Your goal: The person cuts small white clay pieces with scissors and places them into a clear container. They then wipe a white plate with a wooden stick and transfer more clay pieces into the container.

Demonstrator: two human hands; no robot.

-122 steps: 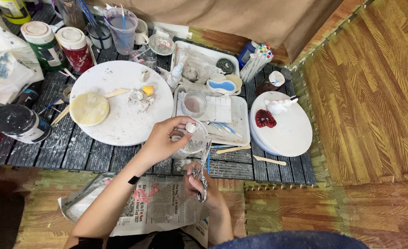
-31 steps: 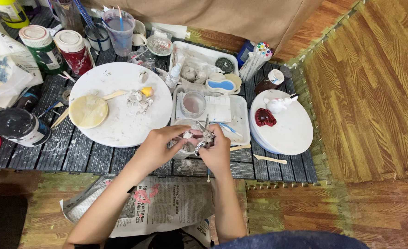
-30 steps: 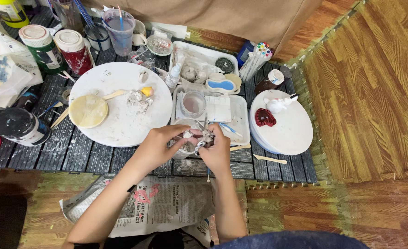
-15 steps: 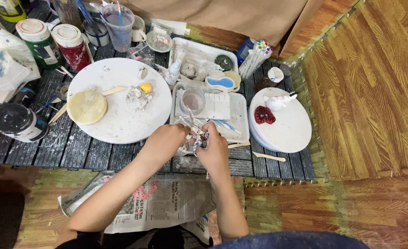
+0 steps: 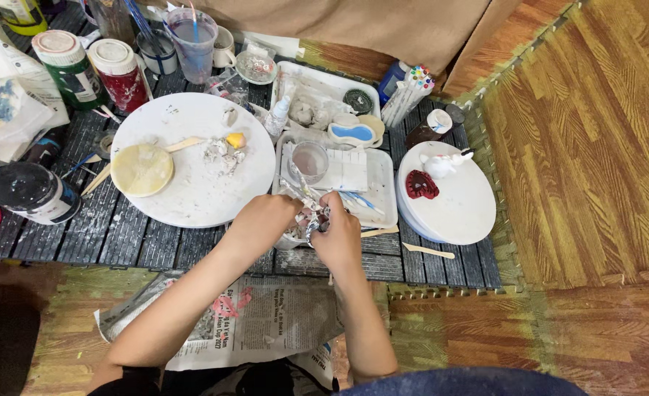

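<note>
We've got both hands meeting at the front edge of the dark slatted tabletop (image 5: 141, 242): left hand (image 5: 266, 220) and right hand (image 5: 339, 235) both have fingers (image 5: 329, 202) closed around a crumpled foil lump (image 5: 311, 218) pinched between them, just below the white tray (image 5: 379, 183).

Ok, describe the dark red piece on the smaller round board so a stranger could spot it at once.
Start at the dark slatted table and go to its right end, where a smaller white round board lies. On the board's left part sits the dark red piece, flat and roughly heart-shaped. Its only neighbour there is a small white figure just above it, so the deep red colour singles it out.
</note>
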